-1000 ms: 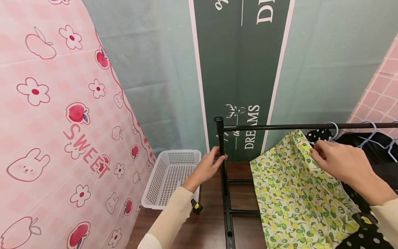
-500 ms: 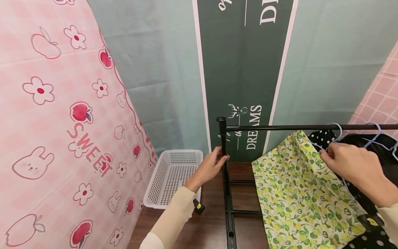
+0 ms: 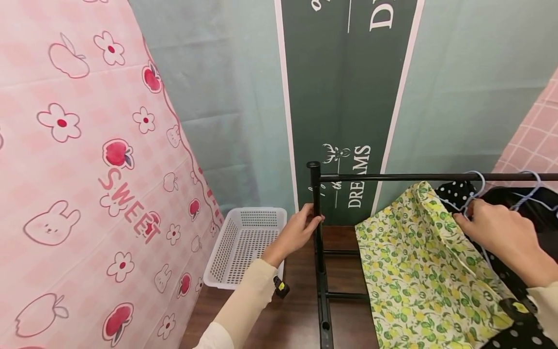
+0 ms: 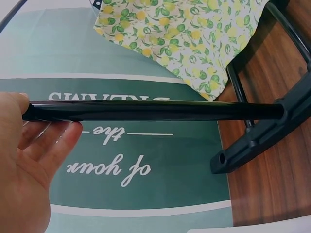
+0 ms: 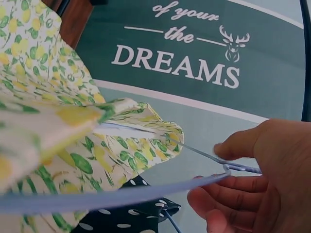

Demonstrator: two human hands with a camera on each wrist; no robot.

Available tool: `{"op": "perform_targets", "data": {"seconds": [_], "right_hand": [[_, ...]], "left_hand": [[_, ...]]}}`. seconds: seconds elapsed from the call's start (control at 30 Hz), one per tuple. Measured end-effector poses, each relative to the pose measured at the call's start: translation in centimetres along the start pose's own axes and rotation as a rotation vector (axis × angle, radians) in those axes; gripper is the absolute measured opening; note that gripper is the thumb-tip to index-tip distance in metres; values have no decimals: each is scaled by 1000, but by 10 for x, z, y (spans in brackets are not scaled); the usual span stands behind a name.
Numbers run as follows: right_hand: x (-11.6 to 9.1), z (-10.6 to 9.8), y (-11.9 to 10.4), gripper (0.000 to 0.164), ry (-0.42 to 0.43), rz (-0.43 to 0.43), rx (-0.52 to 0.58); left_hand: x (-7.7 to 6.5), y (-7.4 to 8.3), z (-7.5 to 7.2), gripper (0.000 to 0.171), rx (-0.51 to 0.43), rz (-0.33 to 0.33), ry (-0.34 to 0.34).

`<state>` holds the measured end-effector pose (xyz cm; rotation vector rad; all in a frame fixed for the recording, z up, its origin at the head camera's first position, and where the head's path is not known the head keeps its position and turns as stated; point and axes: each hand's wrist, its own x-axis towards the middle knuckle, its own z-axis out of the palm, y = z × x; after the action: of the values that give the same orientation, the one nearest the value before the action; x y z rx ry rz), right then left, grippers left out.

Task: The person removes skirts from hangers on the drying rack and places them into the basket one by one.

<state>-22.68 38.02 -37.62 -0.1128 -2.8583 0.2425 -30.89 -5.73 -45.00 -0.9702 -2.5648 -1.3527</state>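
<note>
My left hand (image 3: 296, 228) grips the black upright pole (image 4: 155, 110) of a clothes rack, thumb on one side and fingers on the other. A garment with a yellow-and-green lemon print (image 3: 423, 261) hangs below the rack's top rail (image 3: 392, 177). It sits on a light-blue clothes hanger (image 5: 121, 198), with one arm of the hanger inside the fabric. My right hand (image 3: 501, 232) holds this hanger near its neck, between thumb and fingers. Whether its hook sits on the rail is hidden behind the hand in the head view.
Black clothes with white dots (image 3: 457, 191) and a plain black garment (image 3: 507, 196) hang close by on the right. A white plastic basket (image 3: 220, 252) stands on the wooden floor to the left. Printed cloths (image 3: 235, 121) cover the walls behind.
My right hand has moved right, away from the garment's top edge, and more of the hanger shows. The left hand stays on the pole. The head view has shifted slightly.
</note>
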Motion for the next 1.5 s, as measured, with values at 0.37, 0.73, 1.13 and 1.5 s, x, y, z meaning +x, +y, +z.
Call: {"op": "perform_targets", "data": {"seconds": [0.37, 0.73, 1.13, 1.5], "right_hand": [[4, 6, -2, 47, 22, 2, 90], [4, 12, -2, 46, 56, 3, 162], [4, 11, -3, 51, 42, 20, 154], [4, 7, -11, 47, 120, 7, 117]], "left_hand": [[1, -1, 1, 39, -27, 7, 0], [0, 1, 2, 39, -39, 5, 8], [1, -1, 3, 38, -30, 21, 25], [0, -1, 3, 39, -15, 9, 13]]}}
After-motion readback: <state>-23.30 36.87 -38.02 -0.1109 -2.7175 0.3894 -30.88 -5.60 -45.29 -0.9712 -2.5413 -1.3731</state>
